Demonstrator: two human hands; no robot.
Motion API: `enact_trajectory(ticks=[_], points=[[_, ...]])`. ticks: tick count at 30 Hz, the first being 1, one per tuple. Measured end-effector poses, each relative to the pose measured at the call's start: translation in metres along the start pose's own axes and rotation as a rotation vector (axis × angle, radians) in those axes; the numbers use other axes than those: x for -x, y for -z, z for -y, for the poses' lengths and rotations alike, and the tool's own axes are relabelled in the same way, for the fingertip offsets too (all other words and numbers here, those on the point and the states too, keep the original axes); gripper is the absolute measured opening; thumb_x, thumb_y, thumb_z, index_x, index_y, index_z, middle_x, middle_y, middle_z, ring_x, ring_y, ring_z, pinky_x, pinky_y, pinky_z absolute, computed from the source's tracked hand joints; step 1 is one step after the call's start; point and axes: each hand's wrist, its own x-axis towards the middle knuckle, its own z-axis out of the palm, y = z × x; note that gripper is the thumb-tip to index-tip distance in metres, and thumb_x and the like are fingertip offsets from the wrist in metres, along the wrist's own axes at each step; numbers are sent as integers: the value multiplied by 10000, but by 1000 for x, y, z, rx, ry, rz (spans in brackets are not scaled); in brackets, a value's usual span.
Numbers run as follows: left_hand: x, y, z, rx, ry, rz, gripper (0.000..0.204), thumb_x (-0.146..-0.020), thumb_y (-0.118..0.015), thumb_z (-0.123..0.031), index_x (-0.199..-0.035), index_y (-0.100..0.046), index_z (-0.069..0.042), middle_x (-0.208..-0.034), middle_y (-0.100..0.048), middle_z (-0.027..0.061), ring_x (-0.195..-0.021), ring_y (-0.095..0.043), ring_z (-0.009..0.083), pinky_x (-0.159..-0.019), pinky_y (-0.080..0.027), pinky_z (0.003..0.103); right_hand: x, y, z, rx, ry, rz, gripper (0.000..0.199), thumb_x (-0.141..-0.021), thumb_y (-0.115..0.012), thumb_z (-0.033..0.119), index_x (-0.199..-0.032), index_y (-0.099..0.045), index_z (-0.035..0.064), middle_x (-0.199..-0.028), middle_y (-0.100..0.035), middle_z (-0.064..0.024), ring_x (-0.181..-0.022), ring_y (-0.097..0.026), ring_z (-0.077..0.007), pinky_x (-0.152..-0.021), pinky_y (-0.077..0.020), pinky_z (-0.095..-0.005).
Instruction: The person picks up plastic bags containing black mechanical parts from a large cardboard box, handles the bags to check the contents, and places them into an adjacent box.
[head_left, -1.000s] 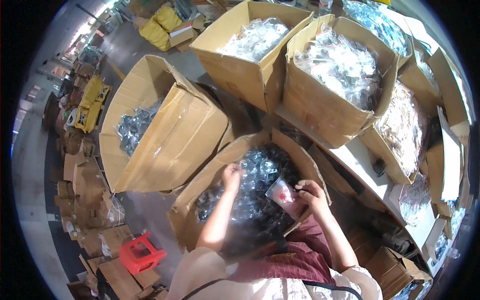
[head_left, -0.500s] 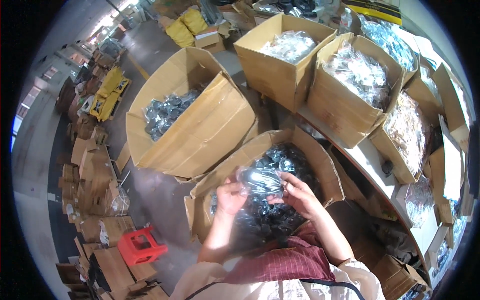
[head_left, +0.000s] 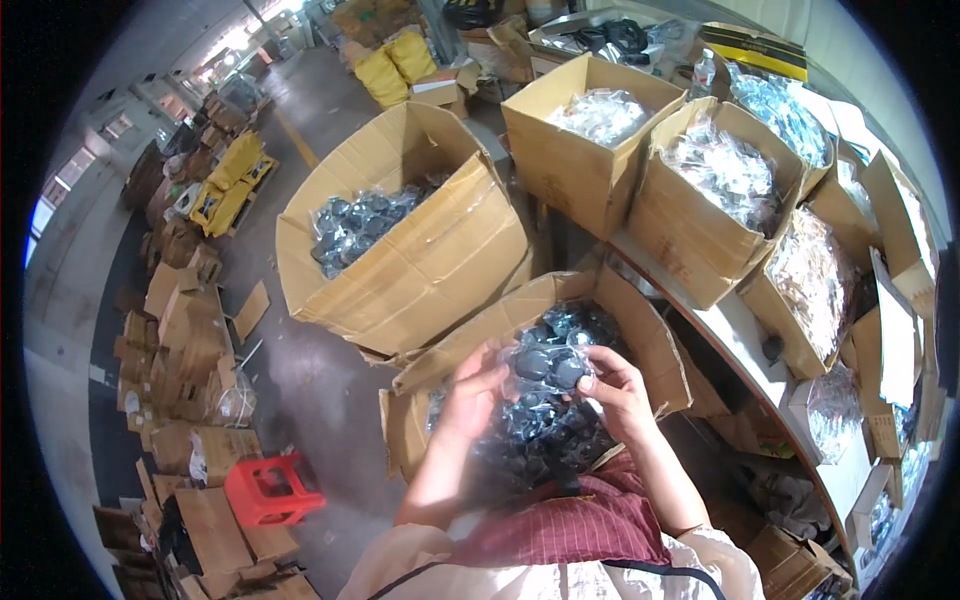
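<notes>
Between my two hands is a clear plastic bag (head_left: 548, 368) with round black parts inside. My left hand (head_left: 474, 388) pinches its left end, fingers closed. At the other end my right hand (head_left: 614, 392) grips the plastic between thumb and fingers. Both hands are above an open cardboard box (head_left: 640, 345) that stands close in front of me. Many similar bagged black parts (head_left: 545, 440) fill that box; my hands and the held bag cover some of them.
Beyond stands a bigger carton (head_left: 430, 265) with more bagged black parts. Cartons of clear bags (head_left: 690, 245) line a table (head_left: 735, 345) on the right. A red plastic stool (head_left: 274, 490) is on the floor at left, near stacked flattened cardboard (head_left: 215, 530).
The held bag has been turned so its round black parts now show, where glare covered it before. Both hands keep their hold. The whole view has shifted slightly.
</notes>
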Motion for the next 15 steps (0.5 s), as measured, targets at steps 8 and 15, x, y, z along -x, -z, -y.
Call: enact_trajectory(ticks=[8, 15], points=[[-5, -2, 10, -13, 86, -10, 353, -993, -557, -147, -1315, -544, -4, -1194, -649, 115, -971, -672, 207, -736, -577, 346, 6, 3, 5, 103, 61, -7, 515, -865, -697, 7, -1355, -542, -33, -1077, -677, -118, -874, -650, -175, -785, -548, -315], [-25, 8, -2, -271, 116, -111, 495, -965, -631, -288, -1350, -526, 6, -1149, -660, 126, -931, -661, 191, -654, -580, 291, -10, 7, 20, 153, -1, 46, 522, -909, -677, 110, -1373, -498, -46, -1228, -613, -162, -902, -672, -217, -834, -538, -335]])
